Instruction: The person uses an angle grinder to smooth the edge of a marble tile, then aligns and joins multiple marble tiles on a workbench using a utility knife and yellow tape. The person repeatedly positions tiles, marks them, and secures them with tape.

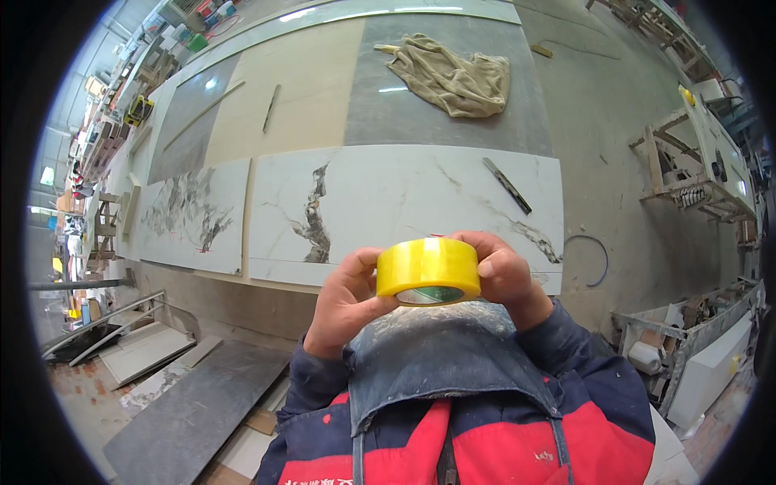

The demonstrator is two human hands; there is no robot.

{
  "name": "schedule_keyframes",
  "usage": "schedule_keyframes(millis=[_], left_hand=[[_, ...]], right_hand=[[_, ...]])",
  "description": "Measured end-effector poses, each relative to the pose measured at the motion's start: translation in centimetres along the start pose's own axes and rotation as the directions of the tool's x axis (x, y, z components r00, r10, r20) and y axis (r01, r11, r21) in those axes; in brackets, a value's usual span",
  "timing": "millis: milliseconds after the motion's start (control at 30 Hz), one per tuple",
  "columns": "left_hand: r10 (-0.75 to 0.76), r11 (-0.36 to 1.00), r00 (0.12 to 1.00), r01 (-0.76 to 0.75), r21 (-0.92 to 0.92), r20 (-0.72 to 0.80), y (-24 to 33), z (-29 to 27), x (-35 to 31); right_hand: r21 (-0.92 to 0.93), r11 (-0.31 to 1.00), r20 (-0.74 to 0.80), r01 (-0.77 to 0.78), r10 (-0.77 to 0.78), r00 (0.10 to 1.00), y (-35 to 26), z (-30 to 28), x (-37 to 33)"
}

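Note:
A wide roll of yellow packing tape is held up in front of my chest, its cardboard core tilted into sight at the lower side. My left hand grips the roll's left side, thumb near the lower rim and fingers behind. On the right side my right hand closes round it, with the thumb bent against the edge. Beyond the roll lies a white marble-look slab with dark veining. A dark, pen-like tool rests on that slab toward its right end.
A crumpled beige cloth lies on a grey slab farther back. Another veined slab adjoins on the left. A thin strip sits on the beige slab. A wooden trestle and a cluttered rack stand at right.

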State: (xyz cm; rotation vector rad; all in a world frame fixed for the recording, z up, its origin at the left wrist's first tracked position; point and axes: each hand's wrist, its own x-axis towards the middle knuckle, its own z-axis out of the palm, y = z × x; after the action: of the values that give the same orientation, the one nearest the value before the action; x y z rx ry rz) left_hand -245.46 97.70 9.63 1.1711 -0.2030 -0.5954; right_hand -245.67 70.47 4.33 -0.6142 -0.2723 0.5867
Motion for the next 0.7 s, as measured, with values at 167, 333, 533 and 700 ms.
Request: schedule_keyframes(millis=[167, 333, 533, 700], left_hand=[[0.122, 0.969, 0.988, -0.098, 0.228, -0.093, 0.9, -2.5, -1.4], [0.201, 0.872, 0.973, -0.124, 0.473, -0.115, 1.6, -4.1, -2.4], [0.23, 0.805, 0.967, -0.126, 0.579, -0.109, 1.9, -5.0, -3.2], [0.26, 0.778, 0.963, -0.163, 0.607, -0.075, 1.5, -5.5, -3.2]], right_hand=[[-0.404, 0.915, -0.122, 0.019, -0.075, 0.99, -0.9, 5.0, 2.6], [-0.818, 0.576, -0.076, -0.007, -0.095, 0.993, -0.8, 6.9, 4.5], [-0.908, 0.404, -0.147, -0.108, -0.067, 0.987, 0.6, 8.9, 5.9], [-0.892, 0.449, -0.124, -0.049, -0.139, 0.983, 1.4, 8.7, 5.7]])
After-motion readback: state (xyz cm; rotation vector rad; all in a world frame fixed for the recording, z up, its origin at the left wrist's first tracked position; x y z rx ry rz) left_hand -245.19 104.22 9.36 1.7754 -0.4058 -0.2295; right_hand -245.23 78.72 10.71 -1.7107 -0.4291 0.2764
